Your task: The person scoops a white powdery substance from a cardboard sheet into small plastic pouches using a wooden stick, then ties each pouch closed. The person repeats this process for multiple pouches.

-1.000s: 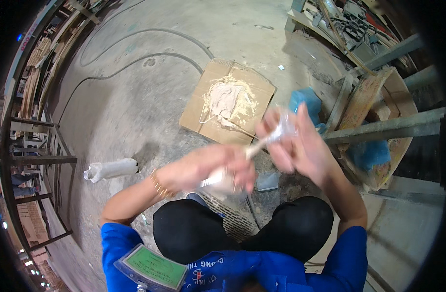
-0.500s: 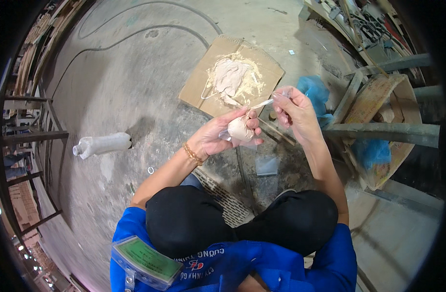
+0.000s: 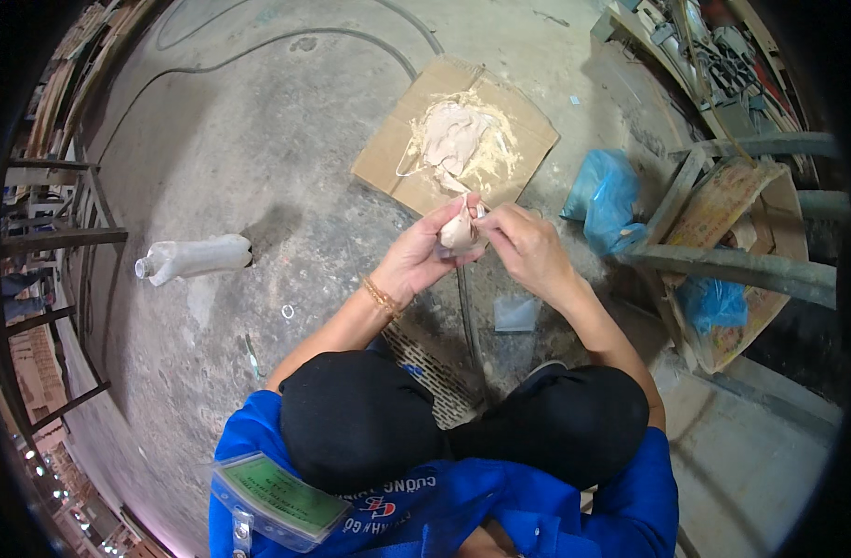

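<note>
Far left: dark metal rack (image 3: 63,240), boards stacked behind it. Right of that, a whitish plastic bottle (image 3: 197,257) on its side on the concrete, cap end pointing left. Dark hose (image 3: 286,35) curves over the floor up top and runs to the cardboard's upper left edge. Small white ring (image 3: 288,312) on the floor, between bottle and my left forearm.

Left hand (image 3: 421,256), bracelet (image 3: 381,295) at the wrist: fingers curled round the clear pouch (image 3: 458,232) of pale paste, thumb along its upper left side. Grip closed, pouch cradled. Pouch is up off the floor, in front of my knees, seen against the near edge of the cardboard sheet (image 3: 379,167). On the sheet: a pale pinkish mound of paste (image 3: 453,135), yellowish smears around it.

Right hand (image 3: 527,246): thumb and fingertips pinched together on the pouch's gathered neck, right next to my left fingertips. Exact finger overlap too small to make out.

Below the right hand, a flat clear bag (image 3: 516,313) on the floor. Further right, a crumpled blue bag (image 3: 611,200), then metal bars (image 3: 737,263) crossing in front of an open box (image 3: 709,209) with more blue plastic (image 3: 712,302) in it.
</note>
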